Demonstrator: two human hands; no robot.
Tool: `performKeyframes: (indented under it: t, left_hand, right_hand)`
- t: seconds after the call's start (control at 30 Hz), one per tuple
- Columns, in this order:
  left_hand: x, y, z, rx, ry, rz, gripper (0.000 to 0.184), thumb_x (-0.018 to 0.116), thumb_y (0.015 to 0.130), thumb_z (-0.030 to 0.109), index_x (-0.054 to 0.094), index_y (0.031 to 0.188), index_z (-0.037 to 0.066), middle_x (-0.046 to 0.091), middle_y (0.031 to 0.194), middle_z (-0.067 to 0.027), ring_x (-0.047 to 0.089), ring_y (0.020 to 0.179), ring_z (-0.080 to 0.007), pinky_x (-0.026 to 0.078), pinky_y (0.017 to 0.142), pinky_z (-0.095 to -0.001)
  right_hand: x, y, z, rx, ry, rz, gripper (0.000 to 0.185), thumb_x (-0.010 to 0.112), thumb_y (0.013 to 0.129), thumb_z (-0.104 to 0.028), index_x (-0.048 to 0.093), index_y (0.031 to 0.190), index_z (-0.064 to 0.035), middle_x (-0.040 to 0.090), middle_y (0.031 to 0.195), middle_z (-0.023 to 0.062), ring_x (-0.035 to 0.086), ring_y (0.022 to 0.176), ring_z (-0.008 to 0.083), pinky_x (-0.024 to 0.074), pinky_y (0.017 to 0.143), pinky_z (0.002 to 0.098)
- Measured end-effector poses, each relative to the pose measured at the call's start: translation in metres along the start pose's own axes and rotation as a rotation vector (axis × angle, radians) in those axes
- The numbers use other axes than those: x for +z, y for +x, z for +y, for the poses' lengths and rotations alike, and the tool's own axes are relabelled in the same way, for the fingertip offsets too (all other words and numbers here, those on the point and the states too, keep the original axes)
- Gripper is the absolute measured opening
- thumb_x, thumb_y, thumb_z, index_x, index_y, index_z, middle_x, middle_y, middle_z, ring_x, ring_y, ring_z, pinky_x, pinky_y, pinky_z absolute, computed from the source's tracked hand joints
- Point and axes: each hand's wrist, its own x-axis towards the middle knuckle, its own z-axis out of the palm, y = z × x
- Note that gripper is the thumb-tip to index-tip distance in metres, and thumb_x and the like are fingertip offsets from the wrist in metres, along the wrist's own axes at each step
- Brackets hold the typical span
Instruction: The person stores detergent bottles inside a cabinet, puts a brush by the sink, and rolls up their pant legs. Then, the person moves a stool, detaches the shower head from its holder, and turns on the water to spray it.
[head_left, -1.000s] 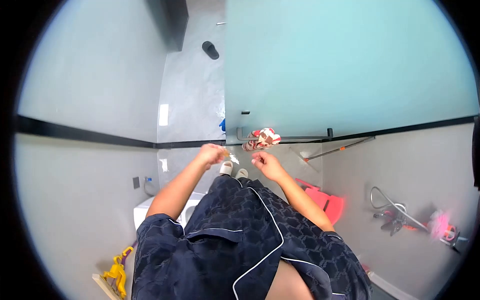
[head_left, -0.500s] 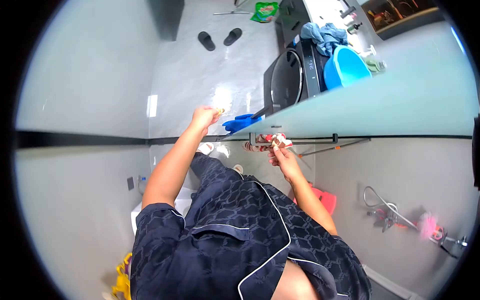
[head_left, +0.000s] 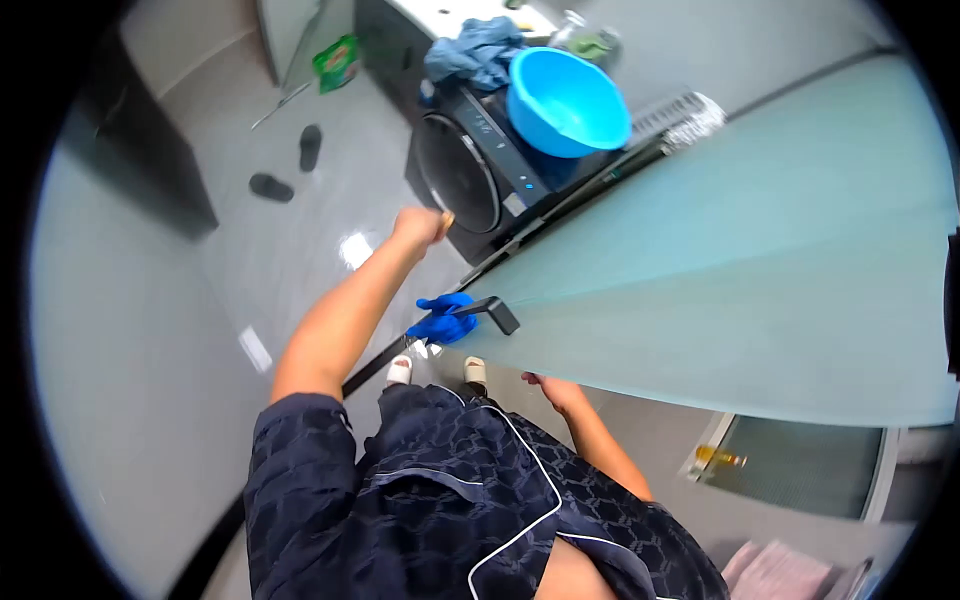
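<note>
My left hand (head_left: 418,230) is stretched forward as a closed fist, in front of the black front-loading washing machine (head_left: 458,172). A small yellowish thing (head_left: 447,220) pokes out of its fingers, too small to name. Lower down, my right hand (head_left: 552,390) is at the lower edge of the frosted glass door (head_left: 720,290). Glass covers part of its fingers, so what they hold, if anything, is hidden. Between the two hands, a blue rubber glove (head_left: 440,318) hangs at the door's black handle (head_left: 495,312).
A blue basin (head_left: 568,102) and a crumpled blue cloth (head_left: 475,52) sit on top of the washing machine. Dark slippers (head_left: 310,148) and a green bag (head_left: 336,64) lie on the grey floor. At lower right is a pink towel-like bundle (head_left: 780,572).
My view has turned to the right, and the glass door now covers much more of it. The red-and-white cloth by my right hand is out of sight. My left hand has come nearer the washing machine.
</note>
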Motion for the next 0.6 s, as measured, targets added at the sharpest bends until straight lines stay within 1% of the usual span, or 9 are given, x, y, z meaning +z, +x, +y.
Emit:
performKeyframes:
  t: [0.03, 0.1, 0.13, 0.23, 0.3, 0.37, 0.4, 0.5, 0.6]
  left_hand:
    - [0.016, 0.027, 0.028, 0.192, 0.151, -0.017, 0.019, 0.065, 0.082, 0.012, 0.067, 0.064, 0.005, 0.062, 0.063, -0.0069, 0.058, 0.056, -0.0165, 0.044, 0.052, -0.0338]
    - [0.039, 0.018, 0.136, 0.342, -0.287, -0.204, 0.02, 0.07, 0.087, 0.019, 0.069, 0.083, 0.0, 0.066, 0.075, -0.0079, 0.061, 0.06, -0.0178, 0.048, 0.055, -0.0324]
    - [0.055, 0.019, 0.172, 0.332, -0.481, -0.18, 0.036, 0.072, 0.091, 0.027, 0.065, 0.103, -0.006, 0.067, 0.087, -0.0121, 0.063, 0.066, -0.0186, 0.052, 0.059, -0.0316]
    - [0.058, -0.002, 0.231, 0.248, -0.404, -0.223, 0.05, 0.074, 0.091, 0.031, 0.06, 0.117, -0.009, 0.066, 0.092, -0.0157, 0.065, 0.071, -0.0211, 0.056, 0.062, -0.0326]
    - [0.107, -0.029, 0.22, 0.243, -0.27, -0.344, 0.046, 0.075, 0.09, 0.03, 0.062, 0.113, -0.008, 0.066, 0.091, -0.0154, 0.066, 0.071, -0.0218, 0.055, 0.057, -0.0335]
    - [0.075, 0.009, 0.195, 0.314, -0.272, -0.461, 0.027, 0.072, 0.092, 0.023, 0.062, 0.092, -0.001, 0.065, 0.083, -0.0088, 0.061, 0.059, -0.018, 0.05, 0.048, -0.0294]
    - [0.075, -0.014, 0.189, 0.145, -0.252, -0.378, 0.024, 0.071, 0.093, 0.021, 0.06, 0.092, 0.0, 0.063, 0.08, -0.0064, 0.06, 0.056, -0.0163, 0.049, 0.046, -0.0288]
    - [0.053, -0.021, 0.131, 0.034, -0.253, -0.326, 0.026, 0.069, 0.094, 0.025, 0.06, 0.094, 0.001, 0.063, 0.08, -0.0074, 0.06, 0.057, -0.0177, 0.05, 0.048, -0.03]
    - [0.011, -0.054, 0.046, -0.056, -0.298, -0.22, 0.029, 0.068, 0.095, 0.029, 0.06, 0.096, 0.001, 0.063, 0.081, -0.0084, 0.06, 0.059, -0.0192, 0.05, 0.049, -0.0312]
  right_hand:
    - [0.003, -0.011, 0.004, -0.002, 0.03, 0.044, 0.028, 0.053, 0.104, -0.025, 0.064, 0.107, 0.0003, 0.07, 0.091, 0.0092, 0.066, 0.082, 0.0174, 0.0544, 0.075, 0.0331]
    - [0.011, -0.033, 0.014, 0.074, 0.095, 0.112, 0.03, 0.056, 0.104, -0.028, 0.065, 0.108, 0.0005, 0.07, 0.096, 0.0087, 0.065, 0.083, 0.0176, 0.0536, 0.077, 0.0326]
    - [0.01, -0.044, 0.022, 0.098, 0.128, 0.136, 0.031, 0.057, 0.103, -0.029, 0.065, 0.109, 0.0006, 0.07, 0.099, 0.0085, 0.064, 0.083, 0.0177, 0.0532, 0.077, 0.0323]
    - [0.015, -0.081, 0.024, 0.07, 0.282, 0.212, 0.034, 0.059, 0.103, -0.031, 0.066, 0.111, 0.0007, 0.07, 0.101, 0.008, 0.064, 0.084, 0.0168, 0.053, 0.078, 0.031]
    - [0.027, -0.103, 0.044, 0.101, 0.439, 0.332, 0.034, 0.06, 0.103, -0.032, 0.067, 0.111, 0.0006, 0.07, 0.101, 0.0079, 0.064, 0.084, 0.0164, 0.053, 0.077, 0.0308]
    - [0.004, -0.083, 0.044, 0.038, 0.44, 0.309, 0.035, 0.062, 0.102, -0.033, 0.067, 0.112, 0.0002, 0.07, 0.1, 0.0083, 0.064, 0.083, 0.016, 0.0532, 0.075, 0.0306]
    - [-0.001, -0.073, 0.044, 0.014, 0.441, 0.301, 0.035, 0.062, 0.102, -0.033, 0.067, 0.112, 0.0002, 0.07, 0.1, 0.0083, 0.064, 0.083, 0.016, 0.0532, 0.075, 0.0306]
    - [-0.011, -0.066, 0.053, 0.074, 0.47, 0.319, 0.037, 0.064, 0.1, -0.034, 0.067, 0.112, 0.0003, 0.07, 0.097, 0.0084, 0.064, 0.081, 0.0155, 0.0535, 0.075, 0.0309]
    - [-0.024, -0.044, 0.074, -0.051, 0.385, 0.295, 0.038, 0.063, 0.1, -0.036, 0.068, 0.108, 0.0012, 0.07, 0.092, 0.0068, 0.065, 0.079, 0.015, 0.0535, 0.072, 0.0308]
